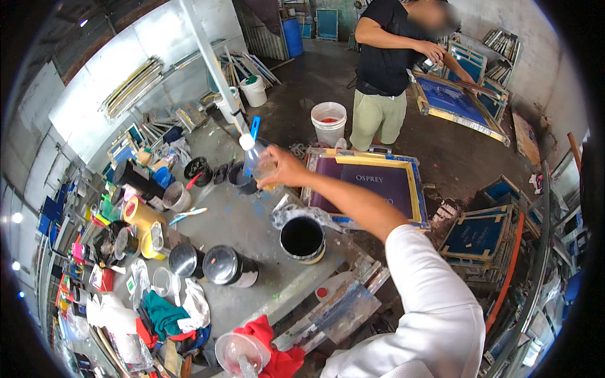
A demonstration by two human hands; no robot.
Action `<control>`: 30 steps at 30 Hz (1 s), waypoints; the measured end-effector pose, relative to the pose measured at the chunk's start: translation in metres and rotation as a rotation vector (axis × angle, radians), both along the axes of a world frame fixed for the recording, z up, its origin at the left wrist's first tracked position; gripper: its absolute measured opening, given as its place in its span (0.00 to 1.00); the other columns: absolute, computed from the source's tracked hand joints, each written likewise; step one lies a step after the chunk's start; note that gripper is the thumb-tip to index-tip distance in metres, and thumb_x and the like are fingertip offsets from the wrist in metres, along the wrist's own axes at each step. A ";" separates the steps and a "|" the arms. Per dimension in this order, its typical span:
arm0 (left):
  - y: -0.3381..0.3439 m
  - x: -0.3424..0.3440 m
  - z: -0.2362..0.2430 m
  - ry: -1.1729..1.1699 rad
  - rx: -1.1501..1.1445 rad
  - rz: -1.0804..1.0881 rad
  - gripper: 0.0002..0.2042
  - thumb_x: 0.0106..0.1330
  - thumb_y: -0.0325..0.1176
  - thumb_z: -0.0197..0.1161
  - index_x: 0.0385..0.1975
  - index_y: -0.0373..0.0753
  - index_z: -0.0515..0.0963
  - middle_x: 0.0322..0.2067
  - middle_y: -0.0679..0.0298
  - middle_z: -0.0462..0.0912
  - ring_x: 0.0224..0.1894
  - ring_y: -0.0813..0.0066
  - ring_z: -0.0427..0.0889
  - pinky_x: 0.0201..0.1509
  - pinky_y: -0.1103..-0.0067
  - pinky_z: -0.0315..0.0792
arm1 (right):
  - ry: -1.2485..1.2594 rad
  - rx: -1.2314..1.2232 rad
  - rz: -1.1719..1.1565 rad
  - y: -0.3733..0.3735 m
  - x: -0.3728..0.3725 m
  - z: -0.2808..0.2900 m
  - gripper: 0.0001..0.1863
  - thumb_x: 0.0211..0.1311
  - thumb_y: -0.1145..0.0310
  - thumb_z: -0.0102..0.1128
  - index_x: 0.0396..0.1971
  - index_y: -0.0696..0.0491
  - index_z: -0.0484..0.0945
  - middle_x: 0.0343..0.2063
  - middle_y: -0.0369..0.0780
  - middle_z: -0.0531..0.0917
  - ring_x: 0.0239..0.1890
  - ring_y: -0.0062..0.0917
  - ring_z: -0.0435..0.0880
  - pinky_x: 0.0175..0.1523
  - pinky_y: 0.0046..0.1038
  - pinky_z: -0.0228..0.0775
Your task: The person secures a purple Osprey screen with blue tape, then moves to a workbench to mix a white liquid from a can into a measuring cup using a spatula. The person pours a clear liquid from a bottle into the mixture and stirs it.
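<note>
My right hand [277, 166] is stretched out over the grey table, its fingers closed round a clear plastic bottle [257, 155] with a white cap. The bottle is upright, and a blue handle-like piece [255, 128] shows just beside its cap. Right by the bottle is a dark tub [239, 179]. Beneath my forearm, nearer to me, stands an open pot of black ink [302, 236] beside crumpled clear plastic [287, 213]. A framed printing screen [372, 179] lies beyond my forearm. My left hand does not show.
Two black-lidded jars [222, 264], rags [165, 313] and several tubs crowd the grey table [252, 309]. A clear cup [239, 351] sits against a red cloth [277, 359] at the near edge. Across the way, a person [386, 69] holds a blue screen [450, 101] near a white bucket [329, 123].
</note>
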State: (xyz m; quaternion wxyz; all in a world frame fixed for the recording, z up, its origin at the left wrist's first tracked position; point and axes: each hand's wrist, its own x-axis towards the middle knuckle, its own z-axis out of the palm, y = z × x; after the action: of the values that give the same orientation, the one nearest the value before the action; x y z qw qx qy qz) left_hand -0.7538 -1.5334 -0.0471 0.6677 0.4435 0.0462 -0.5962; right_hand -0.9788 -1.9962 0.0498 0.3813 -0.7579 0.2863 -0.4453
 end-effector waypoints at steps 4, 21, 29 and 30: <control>0.045 0.022 0.001 0.032 -0.125 -0.001 0.36 0.72 0.62 0.47 0.69 0.40 0.60 0.67 0.53 0.67 0.65 0.52 0.71 0.69 0.55 0.67 | 0.078 -0.288 0.016 0.064 -0.006 0.092 0.35 0.38 0.53 0.85 0.48 0.50 0.79 0.40 0.35 0.82 0.46 0.26 0.82 0.53 0.29 0.75; 0.110 0.095 0.019 0.281 -0.435 -0.337 0.37 0.71 0.64 0.47 0.70 0.41 0.59 0.67 0.52 0.66 0.65 0.52 0.71 0.69 0.55 0.67 | 0.918 -0.569 0.039 0.461 0.033 0.141 0.39 0.39 0.45 0.77 0.52 0.50 0.80 0.37 0.39 0.83 0.42 0.34 0.80 0.51 0.35 0.66; 0.120 0.100 0.013 0.378 -0.430 -0.463 0.38 0.71 0.64 0.47 0.71 0.41 0.59 0.68 0.52 0.66 0.65 0.52 0.70 0.70 0.55 0.67 | 1.175 -0.775 -0.086 0.517 0.038 0.174 0.40 0.34 0.43 0.78 0.50 0.48 0.80 0.28 0.35 0.78 0.38 0.28 0.77 0.50 0.32 0.63; 0.119 0.098 0.013 0.394 -0.438 -0.471 0.38 0.71 0.64 0.47 0.71 0.41 0.59 0.68 0.52 0.66 0.65 0.52 0.70 0.70 0.55 0.67 | 1.192 -0.793 -0.085 0.522 0.041 0.178 0.39 0.34 0.43 0.78 0.50 0.48 0.80 0.28 0.35 0.78 0.38 0.28 0.77 0.50 0.32 0.63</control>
State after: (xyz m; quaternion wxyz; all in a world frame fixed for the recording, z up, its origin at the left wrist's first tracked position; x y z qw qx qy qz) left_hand -0.6558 -1.4142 -0.0345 0.5695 0.1654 -0.0584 -0.8030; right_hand -0.9374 -1.4746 0.2276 -0.1617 -0.9419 0.2917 -0.0406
